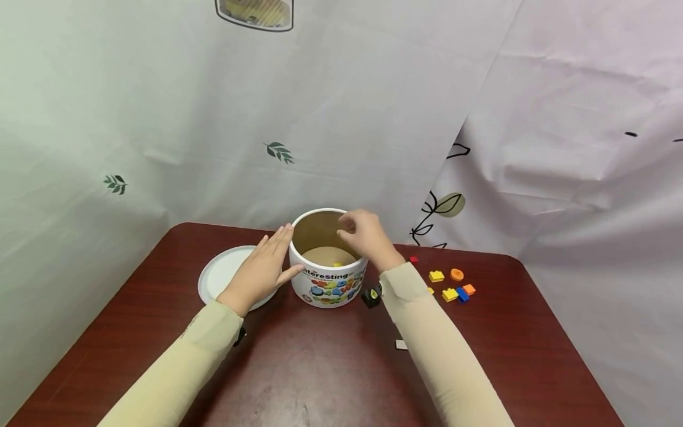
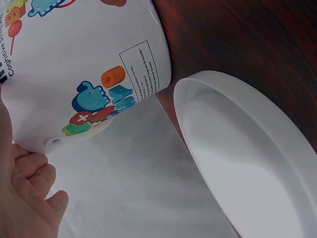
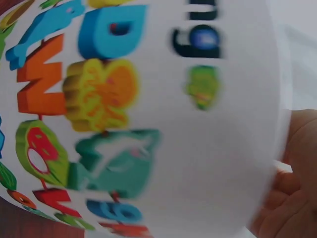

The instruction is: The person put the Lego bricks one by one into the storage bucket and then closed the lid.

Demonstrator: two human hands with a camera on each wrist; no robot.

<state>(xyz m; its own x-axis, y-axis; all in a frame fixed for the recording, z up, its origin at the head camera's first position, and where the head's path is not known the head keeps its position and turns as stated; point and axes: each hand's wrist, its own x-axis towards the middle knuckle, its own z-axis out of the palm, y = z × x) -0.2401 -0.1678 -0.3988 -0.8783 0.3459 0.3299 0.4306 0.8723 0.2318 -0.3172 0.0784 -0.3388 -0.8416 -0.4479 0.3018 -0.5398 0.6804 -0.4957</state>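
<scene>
A white round tub point(image 1: 315, 296) with colourful toy-block pictures stands without its lid near the back of the table. On its brown inner floor lies a small yellow piece point(image 1: 337, 264). My left hand point(image 1: 261, 273) rests its straight fingers against the tub's left side, thumb spread toward the front. Over the right part of the rim, my right hand point(image 1: 368, 237) reaches in with fingers loosely bent. A gap shows between its thumb and fingers, and nothing is visible there. The right wrist view shows mostly the tub's printed wall point(image 3: 218, 148), with the hand at the edge.
The white lid point(image 1: 224, 273) lies left of the tub, partly behind my left hand. To the right are several yellow blocks point(image 1: 436, 276), an orange ring point(image 1: 456, 274), a blue block point(image 1: 462, 295) and a red piece point(image 1: 413, 260). A black piece point(image 1: 370, 298) sits beside the tub.
</scene>
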